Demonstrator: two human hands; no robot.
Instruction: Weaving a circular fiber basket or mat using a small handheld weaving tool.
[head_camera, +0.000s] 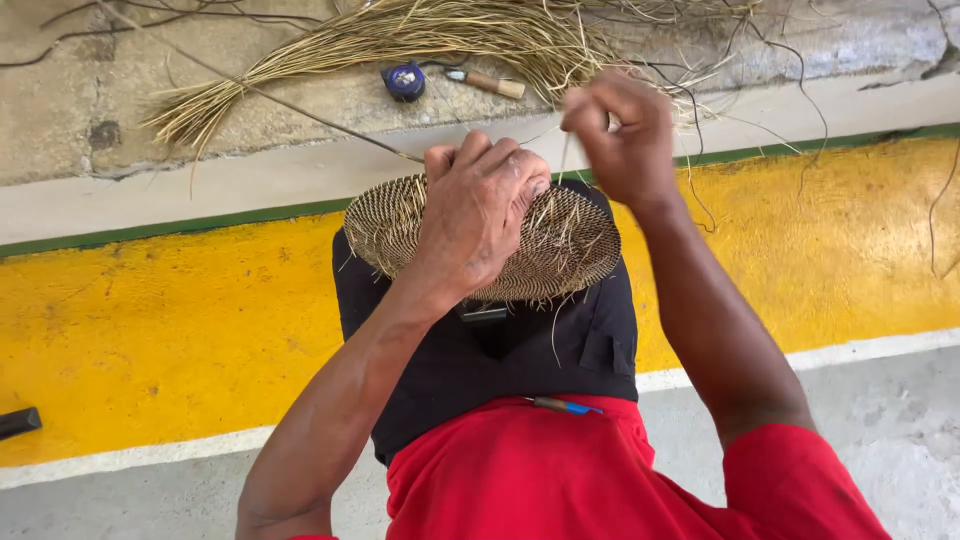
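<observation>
A round woven straw disc (565, 245) rests on my dark-trousered lap (500, 350). My left hand (478, 210) lies over its middle, fingers curled and gripping it. My right hand (618, 130) is raised above the disc's far right edge, fingers pinched on a thin straw strand (564, 160) that runs down to the weave. Loose strand ends stick out around the disc's rim.
A bundle of dry straw (400, 45) lies on the concrete ledge beyond, with a small blue object (404, 81) and a wooden-handled tool (487, 83) beside it. A pen (562, 405) sits at my red shirt. A yellow painted band (150, 320) crosses the floor; a dark object (18, 422) lies far left.
</observation>
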